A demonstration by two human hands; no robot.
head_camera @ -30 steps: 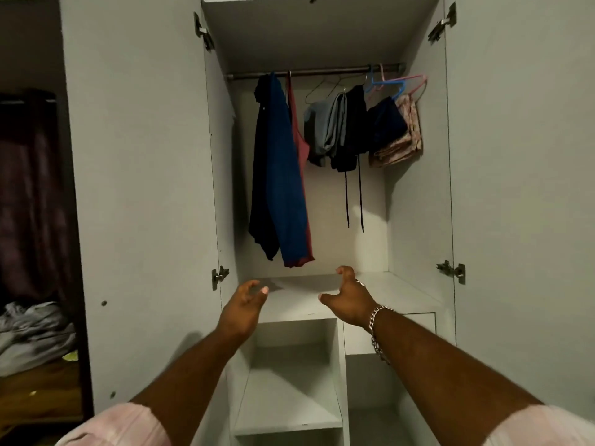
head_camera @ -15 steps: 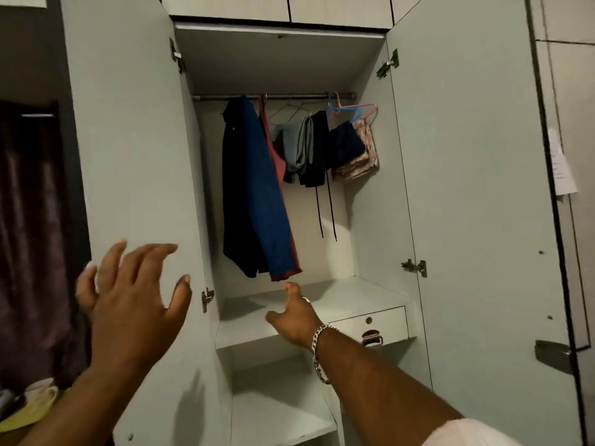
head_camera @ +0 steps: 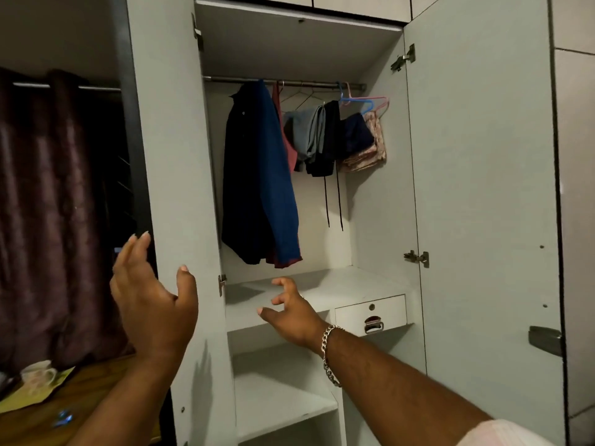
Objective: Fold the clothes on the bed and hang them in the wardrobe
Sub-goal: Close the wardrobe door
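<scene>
My left hand is raised nearest me, palm turned in, fingers straight and spread, holding nothing, at the edge of the open left door. My right hand, a chain bracelet on its wrist, reaches out before the white shelf with fingers loosely curled and apart, empty. Farther in, the clothes hang from the wardrobe rail: a long blue shirt over a dark one, a red piece behind it, then folded grey, black and navy items, and a pale patterned cloth on pink and blue hangers.
</scene>
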